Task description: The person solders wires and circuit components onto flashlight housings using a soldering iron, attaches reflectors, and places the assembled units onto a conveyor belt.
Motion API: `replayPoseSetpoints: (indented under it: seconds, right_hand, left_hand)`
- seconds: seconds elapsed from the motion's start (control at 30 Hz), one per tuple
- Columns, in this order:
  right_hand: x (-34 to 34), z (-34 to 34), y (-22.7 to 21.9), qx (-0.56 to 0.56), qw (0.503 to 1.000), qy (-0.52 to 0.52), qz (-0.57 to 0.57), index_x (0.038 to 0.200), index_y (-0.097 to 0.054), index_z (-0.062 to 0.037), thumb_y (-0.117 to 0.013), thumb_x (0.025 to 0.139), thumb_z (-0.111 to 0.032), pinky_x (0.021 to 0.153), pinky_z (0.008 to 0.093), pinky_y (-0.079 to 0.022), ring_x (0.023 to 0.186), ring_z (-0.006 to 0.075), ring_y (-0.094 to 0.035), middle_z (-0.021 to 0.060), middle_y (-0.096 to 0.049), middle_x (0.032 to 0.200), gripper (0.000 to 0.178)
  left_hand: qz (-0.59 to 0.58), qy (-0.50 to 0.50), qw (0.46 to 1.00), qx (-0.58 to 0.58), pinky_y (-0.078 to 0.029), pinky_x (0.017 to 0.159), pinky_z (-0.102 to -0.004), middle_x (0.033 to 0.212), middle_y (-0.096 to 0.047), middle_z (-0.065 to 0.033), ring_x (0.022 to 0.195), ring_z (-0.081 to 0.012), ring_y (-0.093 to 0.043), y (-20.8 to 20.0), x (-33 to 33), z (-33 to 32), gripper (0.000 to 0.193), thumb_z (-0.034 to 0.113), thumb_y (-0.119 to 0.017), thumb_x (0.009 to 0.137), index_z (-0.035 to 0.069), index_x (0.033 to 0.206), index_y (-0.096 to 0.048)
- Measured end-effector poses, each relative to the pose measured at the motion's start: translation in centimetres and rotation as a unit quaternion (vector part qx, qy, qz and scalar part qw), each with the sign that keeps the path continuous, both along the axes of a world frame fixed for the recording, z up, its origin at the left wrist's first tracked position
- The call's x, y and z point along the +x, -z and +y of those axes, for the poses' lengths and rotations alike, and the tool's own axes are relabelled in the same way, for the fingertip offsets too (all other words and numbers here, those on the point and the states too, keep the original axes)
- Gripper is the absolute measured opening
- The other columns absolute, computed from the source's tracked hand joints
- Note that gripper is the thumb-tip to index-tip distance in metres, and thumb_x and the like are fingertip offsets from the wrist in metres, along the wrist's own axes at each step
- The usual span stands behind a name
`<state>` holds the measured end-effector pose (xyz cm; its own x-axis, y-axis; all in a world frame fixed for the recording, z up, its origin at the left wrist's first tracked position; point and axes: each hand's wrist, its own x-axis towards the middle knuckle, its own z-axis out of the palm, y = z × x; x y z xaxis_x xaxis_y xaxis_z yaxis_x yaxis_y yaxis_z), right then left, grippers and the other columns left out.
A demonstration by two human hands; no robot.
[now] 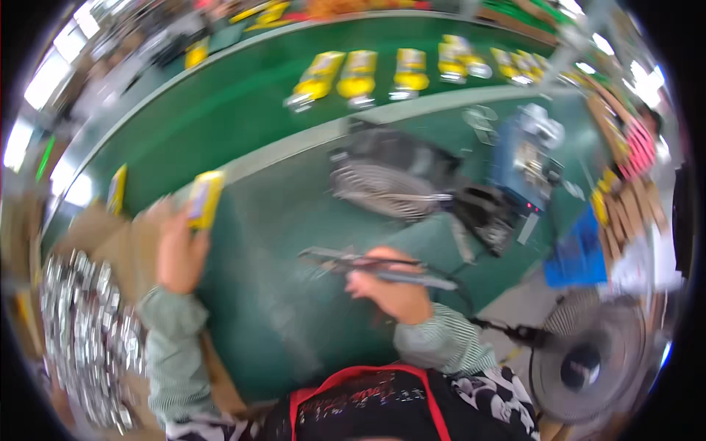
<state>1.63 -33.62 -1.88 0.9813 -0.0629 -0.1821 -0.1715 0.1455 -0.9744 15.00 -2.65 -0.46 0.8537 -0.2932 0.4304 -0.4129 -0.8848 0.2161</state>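
My left hand [179, 252], smeared by motion, reaches over the left side of the bench at the belt's near edge. A small yellow-and-white packaged item [207, 198] has its lower end between the thumb and fingers. Over the middle of the bench, my right hand [390, 285] is closed around a slim grey pen-like tool [415, 278], probably a soldering iron. Its dark thin end points left, and a black cord trails off to the right. Blur hides the tip.
Several yellow packs [358, 76] lie on the green belt [243, 95]. A black stand with a metal coil [382, 189] and a blue box [518, 165] with red lights stand right of centre. Shiny metal parts [88, 331] fill a carton at left; a fan [585, 364] stands right.
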Motion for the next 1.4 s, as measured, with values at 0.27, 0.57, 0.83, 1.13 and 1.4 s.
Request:
replayPoseSetpoints:
  seconds: [0.27, 0.57, 0.83, 1.13, 1.4]
  right_hand:
    - [-1.4, 0.8, -1.8, -0.018, 0.999, 0.009, -0.047, 0.094, -0.051, 0.0054, -0.060, 0.081, -0.001, 0.054, 0.0253, -0.051, 0.058, 0.0173, -0.061, 0.0151, -0.062, 0.071, 0.017]
    - [-2.2, 1.6, -2.8, -0.038, 0.996, 0.013, -0.083, 0.092, -0.051, 0.0048, -0.058, 0.080, -0.002, 0.052, 0.0244, -0.050, 0.055, 0.0163, -0.059, 0.0137, -0.062, 0.067, 0.015]
    - [-2.6, 2.0, -3.1, -0.029, 0.997, -0.011, -0.067, 0.092, -0.051, 0.0049, -0.059, 0.080, -0.002, 0.053, 0.0244, -0.050, 0.056, 0.0157, -0.059, 0.0141, -0.062, 0.069, 0.016]
    - [-2.5, 2.4, -3.1, -0.021, 0.998, -0.038, -0.050, 0.093, -0.052, 0.0057, -0.060, 0.080, -0.001, 0.055, 0.0250, -0.051, 0.057, 0.0161, -0.060, 0.0154, -0.063, 0.071, 0.016]
    - [-2.3, 2.9, -3.3, -0.023, 0.997, -0.056, -0.042, 0.094, -0.052, 0.0058, -0.059, 0.080, 0.001, 0.056, 0.0256, -0.052, 0.059, 0.0167, -0.062, 0.0161, -0.063, 0.072, 0.017]
  left_hand:
    - [0.186, -0.015, 0.982, -0.007, -0.046, 0.081, -0.0423, 0.103, -0.053, -0.0189, 0.093, -0.0344, -0.053, -0.9, -14.3, -4.4, 0.046, 0.009, -0.061, 0.075, 0.006, 0.120, -0.049]
    - [0.064, -0.304, 0.905, 0.291, -0.045, 0.078, -0.0386, 0.098, -0.056, -0.0046, 0.095, -0.0258, -0.051, -2.2, -13.4, 12.5, 0.017, 0.012, -0.061, 0.073, 0.011, 0.090, -0.065]
    - [0.093, -0.272, 0.889, 0.357, -0.046, 0.074, -0.0377, 0.091, -0.060, -0.0029, 0.096, -0.0213, -0.052, 0.0, -10.7, 18.2, 0.008, 0.014, -0.064, 0.072, 0.009, 0.078, -0.066]
    - [0.089, -0.263, 0.925, -0.258, -0.048, 0.066, -0.0266, 0.081, -0.067, -0.0134, 0.073, -0.0162, -0.064, -1.6, -11.0, 18.5, 0.024, 0.019, -0.063, 0.081, -0.002, 0.092, -0.064]
    - [0.057, -0.171, 0.815, -0.551, -0.043, 0.082, -0.0235, 0.097, -0.066, -0.0096, 0.089, -0.0107, -0.058, -4.1, -11.9, 14.1, 0.012, 0.010, -0.057, 0.089, -0.002, 0.092, -0.059]
